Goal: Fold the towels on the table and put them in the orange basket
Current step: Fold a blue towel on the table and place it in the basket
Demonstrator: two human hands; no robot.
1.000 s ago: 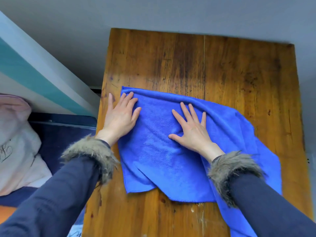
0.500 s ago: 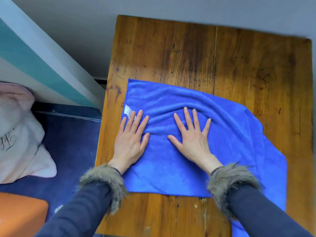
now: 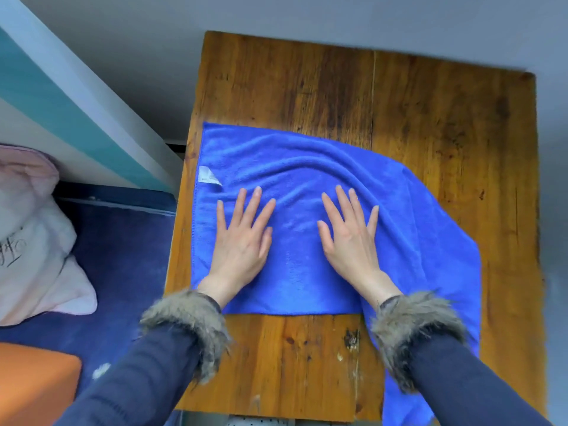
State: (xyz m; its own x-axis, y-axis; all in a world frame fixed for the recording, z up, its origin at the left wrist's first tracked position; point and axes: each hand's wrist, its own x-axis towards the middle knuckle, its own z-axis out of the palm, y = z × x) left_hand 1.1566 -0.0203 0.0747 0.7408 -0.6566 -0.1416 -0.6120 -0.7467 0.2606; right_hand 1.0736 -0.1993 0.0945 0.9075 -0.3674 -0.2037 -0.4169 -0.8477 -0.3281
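A blue towel (image 3: pixel 301 167) lies spread on the wooden table (image 3: pixel 430 118), its left part flat and its right part rumpled, with a strip hanging down under my right sleeve. A white label (image 3: pixel 208 176) shows near its left edge. My left hand (image 3: pixel 241 241) presses flat on the towel's left half, fingers straight and spread. My right hand (image 3: pixel 350 238) presses flat beside it on the middle of the towel. An orange basket (image 3: pixel 33 382) shows only as a corner at the bottom left, on the floor.
A pink-white cushion (image 3: pixel 33 241) lies on a dark blue surface (image 3: pixel 123 256) left of the table. A teal and white panel (image 3: pixel 70 112) runs diagonally at upper left. The far half of the table shows bare wood.
Both hands slid toward me over the towel, smoothing its left part flat and exposing the label. The bunched near edge now lies straight. The view dropped, bringing the orange basket in.
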